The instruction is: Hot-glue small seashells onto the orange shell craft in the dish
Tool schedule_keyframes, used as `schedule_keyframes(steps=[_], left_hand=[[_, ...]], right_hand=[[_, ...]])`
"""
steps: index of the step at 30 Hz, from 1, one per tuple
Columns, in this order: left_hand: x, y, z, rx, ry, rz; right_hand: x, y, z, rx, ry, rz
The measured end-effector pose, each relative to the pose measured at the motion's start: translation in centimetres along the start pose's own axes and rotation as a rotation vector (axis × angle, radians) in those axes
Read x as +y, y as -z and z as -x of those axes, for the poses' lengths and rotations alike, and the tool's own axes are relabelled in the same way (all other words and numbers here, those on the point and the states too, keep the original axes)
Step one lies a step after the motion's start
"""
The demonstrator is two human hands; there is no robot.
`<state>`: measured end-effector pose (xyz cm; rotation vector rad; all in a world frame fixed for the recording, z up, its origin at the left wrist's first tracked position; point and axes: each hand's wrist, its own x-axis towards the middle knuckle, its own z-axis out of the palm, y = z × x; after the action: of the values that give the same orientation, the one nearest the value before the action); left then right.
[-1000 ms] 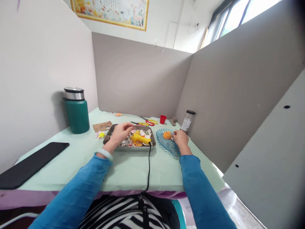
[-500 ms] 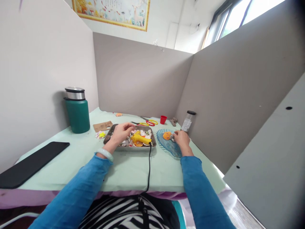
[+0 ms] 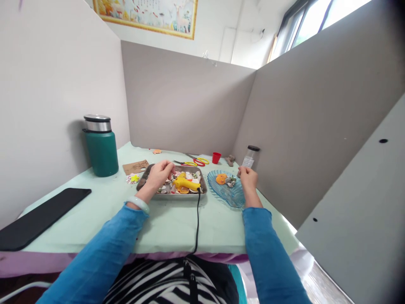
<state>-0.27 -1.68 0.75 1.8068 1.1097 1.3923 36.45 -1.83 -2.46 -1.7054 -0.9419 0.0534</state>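
Observation:
My left hand [image 3: 162, 174] hovers over the left part of a metal tray [image 3: 177, 197], its fingertips pinched together; whatever they hold, if anything, is hidden. In the tray lies a yellow glue gun [image 3: 186, 183] on top of many small shells and decorations. My right hand [image 3: 248, 179] is closed at the right edge of a blue shell-shaped plate [image 3: 232, 199], fingers pressed together, and I cannot make out anything in them. On the plate sit an orange round piece [image 3: 221, 179] and a small grey-green piece [image 3: 230, 182], side by side.
Behind the tray lie scissors [image 3: 199, 161] and a red cup [image 3: 216, 158]. A clear jar with a black lid [image 3: 252, 157] stands beyond my right hand. On the left are a green bottle [image 3: 101, 153], a brown card [image 3: 135, 167] and a black mat [image 3: 44, 217]. A black cord [image 3: 197, 228] runs toward me.
My right hand has drawn back to the right, away from the grey-green piece, which now shows whole on the plate. My left hand has barely moved.

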Motion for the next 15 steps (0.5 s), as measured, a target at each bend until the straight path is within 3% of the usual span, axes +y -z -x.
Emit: schedule_keyframes(steps=[4, 9, 12, 15], left_hand=[[0.3, 0.1, -0.2, 0.037, 0.076, 0.189], [0.2, 0.2, -0.6, 0.128, 0.169, 0.321], [-0.2, 0.3, -0.8, 0.175, 0.173, 0.317], [-0.5, 0.5, -0.9, 0.193, 0.156, 0.301]], right_hand=[[-2.1, -0.7, 2.1, -0.137, 0.146, -0.166], [-7.2, -1.7, 7.5, -0.596, 0.411, -0.385], [-9.7, -2.5, 10.3, -0.706, 0.629, -0.231], [-11.1, -3.2, 11.8, -0.734, 0.806, 0.126]])
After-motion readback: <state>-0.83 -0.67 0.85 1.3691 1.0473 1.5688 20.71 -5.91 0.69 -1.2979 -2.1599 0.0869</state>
